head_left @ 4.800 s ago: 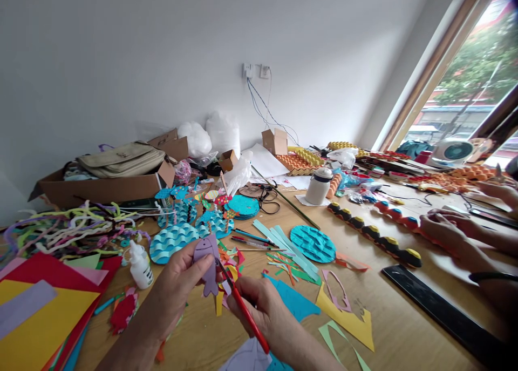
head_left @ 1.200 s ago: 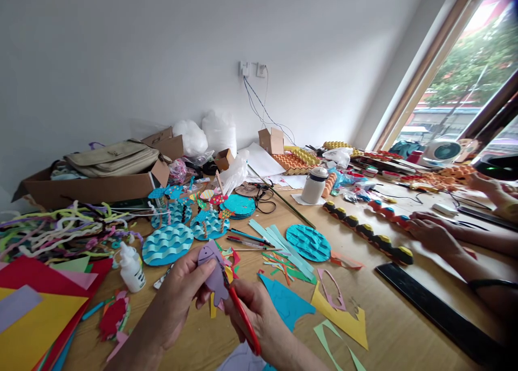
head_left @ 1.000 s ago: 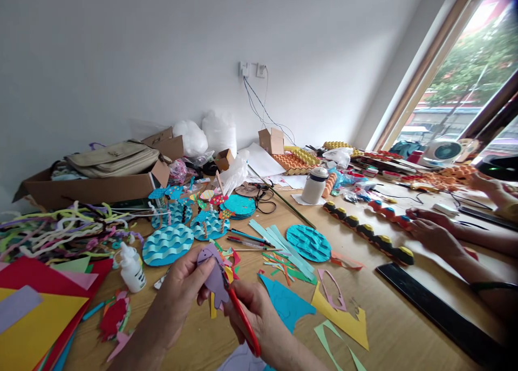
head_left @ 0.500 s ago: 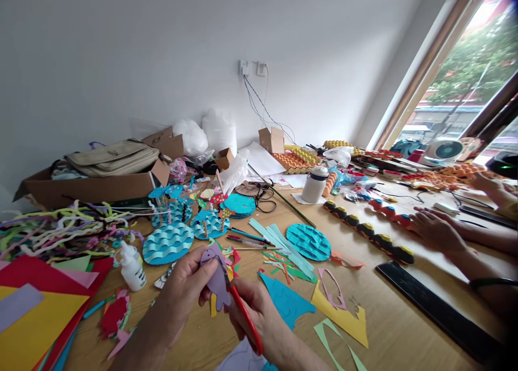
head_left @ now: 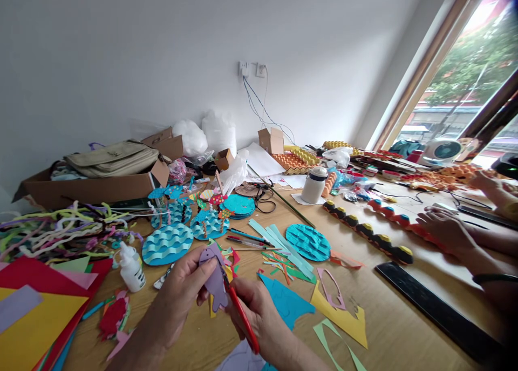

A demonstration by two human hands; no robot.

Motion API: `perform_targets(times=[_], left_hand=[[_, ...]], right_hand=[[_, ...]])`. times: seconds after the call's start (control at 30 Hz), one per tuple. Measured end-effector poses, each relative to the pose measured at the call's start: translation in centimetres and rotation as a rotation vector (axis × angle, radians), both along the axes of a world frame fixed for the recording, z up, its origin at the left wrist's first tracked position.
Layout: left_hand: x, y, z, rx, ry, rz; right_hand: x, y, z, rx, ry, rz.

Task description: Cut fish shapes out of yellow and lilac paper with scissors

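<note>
My left hand [head_left: 186,282] pinches a purple paper fish [head_left: 219,289] between thumb and fingers, with the fish's tail pointing down. A small eye is drawn near its head. Wrapped round the handles of red scissors [head_left: 245,320], my right hand [head_left: 259,306] holds the blades along the fish's right edge. How far the blades are apart I cannot make out. Below my hands lies a purple sheet with pencil outlines [head_left: 238,356]. A blue paper piece with drawn lines [head_left: 283,299] rests just right of my right hand.
A white glue bottle [head_left: 132,267] stands left, near stacked coloured paper [head_left: 48,328]. Blue wavy discs [head_left: 168,244], paper strips [head_left: 279,244] and a yellow offcut [head_left: 343,314] lie around. At right are a black bar [head_left: 433,309], painted egg-carton strips [head_left: 366,229] and another person's hands [head_left: 445,228].
My hands, the fish and the scissors have shifted only slightly. The other person's hands at right have moved a little to the right.
</note>
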State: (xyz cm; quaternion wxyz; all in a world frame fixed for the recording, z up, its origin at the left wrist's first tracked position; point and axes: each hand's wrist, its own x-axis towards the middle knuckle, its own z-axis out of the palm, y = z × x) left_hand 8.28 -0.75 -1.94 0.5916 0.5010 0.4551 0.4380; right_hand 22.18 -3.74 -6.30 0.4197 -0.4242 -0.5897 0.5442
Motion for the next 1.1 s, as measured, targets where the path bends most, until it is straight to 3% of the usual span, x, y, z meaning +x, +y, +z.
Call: perform_targets(times=[0.13,0.27,0.93,1.1], left_hand=[[0.03,0.01,0.05,0.042,0.015,0.057],[0.05,0.15,0.00,0.071,0.036,0.032],[0.16,-0.12,0.25,-0.019,-0.004,0.001],[0.41,-0.14,0.01,0.023,-0.014,0.069]], right_hand=[[-0.05,-0.06,0.14,-0.017,0.007,0.008],[-0.17,-0.04,0.19,-0.043,0.039,0.012],[0.04,0.13,0.22,0.038,0.000,0.018],[0.03,0.23,-0.20,0.039,0.019,0.025]])
